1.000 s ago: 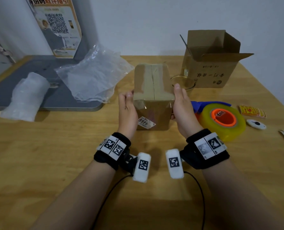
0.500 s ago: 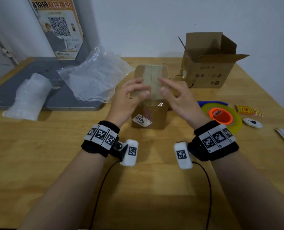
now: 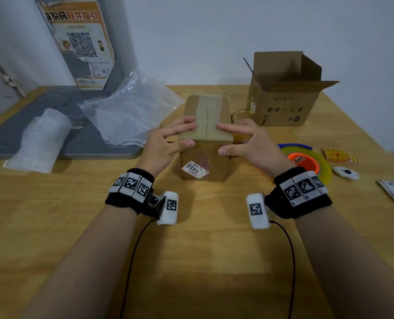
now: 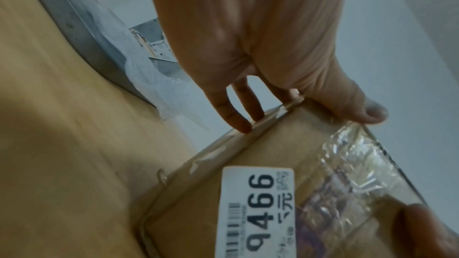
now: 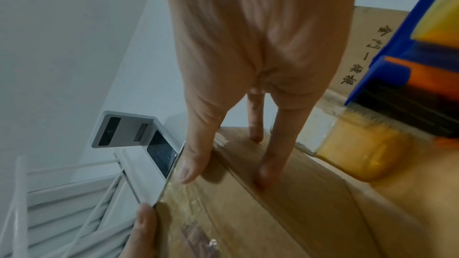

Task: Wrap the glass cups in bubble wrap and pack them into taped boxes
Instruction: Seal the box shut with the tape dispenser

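Observation:
A taped cardboard box (image 3: 205, 157) with a "9466" label stands upright at the table's middle. My left hand (image 3: 186, 134) lays straight fingers on its taped top near the front edge, thumb against the front face. My right hand (image 3: 223, 139) mirrors it from the right. In the left wrist view, my left hand (image 4: 273, 85) lies along the box (image 4: 285, 144) edge over glossy tape. The right wrist view shows my right hand (image 5: 236, 85) pressing the box (image 5: 285, 203). A bare glass cup (image 3: 249, 116) stands behind the box, partly hidden.
An open cardboard box (image 3: 283, 104) stands at the back right. A loose bubble wrap sheet (image 3: 131, 113) and a wrapped bundle (image 3: 41, 139) lie on a grey mat (image 3: 87, 148) at left. A tape dispenser (image 3: 306, 162), stickers (image 3: 340, 156) and a small white object (image 3: 345, 173) lie at right.
A second ago my hands flanked the box's sides. They rose onto its top, and now the fingers lie flat there with both thumbs on the front face.

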Available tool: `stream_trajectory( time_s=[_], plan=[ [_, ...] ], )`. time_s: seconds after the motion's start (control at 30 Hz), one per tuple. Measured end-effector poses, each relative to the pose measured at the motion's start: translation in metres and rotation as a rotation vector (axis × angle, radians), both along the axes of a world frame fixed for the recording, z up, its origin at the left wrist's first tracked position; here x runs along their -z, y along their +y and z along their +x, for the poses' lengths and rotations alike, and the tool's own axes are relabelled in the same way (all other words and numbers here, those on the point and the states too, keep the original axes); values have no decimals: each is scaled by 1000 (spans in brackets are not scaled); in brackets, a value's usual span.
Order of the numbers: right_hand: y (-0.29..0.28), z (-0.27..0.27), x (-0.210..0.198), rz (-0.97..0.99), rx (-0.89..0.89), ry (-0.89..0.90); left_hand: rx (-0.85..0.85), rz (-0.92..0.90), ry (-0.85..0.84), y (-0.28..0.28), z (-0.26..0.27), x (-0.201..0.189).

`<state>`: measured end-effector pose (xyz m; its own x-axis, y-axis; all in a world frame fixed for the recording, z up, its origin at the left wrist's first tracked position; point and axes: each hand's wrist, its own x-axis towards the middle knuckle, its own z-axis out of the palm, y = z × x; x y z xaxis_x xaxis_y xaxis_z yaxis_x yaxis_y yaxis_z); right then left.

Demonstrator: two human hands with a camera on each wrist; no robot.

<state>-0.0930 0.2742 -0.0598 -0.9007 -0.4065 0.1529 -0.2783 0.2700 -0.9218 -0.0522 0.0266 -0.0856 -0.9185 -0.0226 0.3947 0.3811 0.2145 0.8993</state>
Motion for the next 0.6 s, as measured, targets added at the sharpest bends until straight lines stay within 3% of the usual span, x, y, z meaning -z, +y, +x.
stream_trajectory(
  time_s=[0.1,0.2,0.3,0.4,0.5,0.6],
  plan=[
    [4,6,1,-150,-27,-108,-28,5,43,4,1,4],
    [6,10,2,-179,-42,-108,-85,16,23,7,1,3],
    [10,13,1,-92,-66,-65,-151,38,-22,12,1,-5],
    [22,13,-5,143,-77,51,-302,3,-28,27,3,-21],
    [44,14,-12,184,17,48,-460,-43,116,57,4,-38],
    [70,16,-19,235,190,143,-485,-71,230,97,4,-54]
  ],
)
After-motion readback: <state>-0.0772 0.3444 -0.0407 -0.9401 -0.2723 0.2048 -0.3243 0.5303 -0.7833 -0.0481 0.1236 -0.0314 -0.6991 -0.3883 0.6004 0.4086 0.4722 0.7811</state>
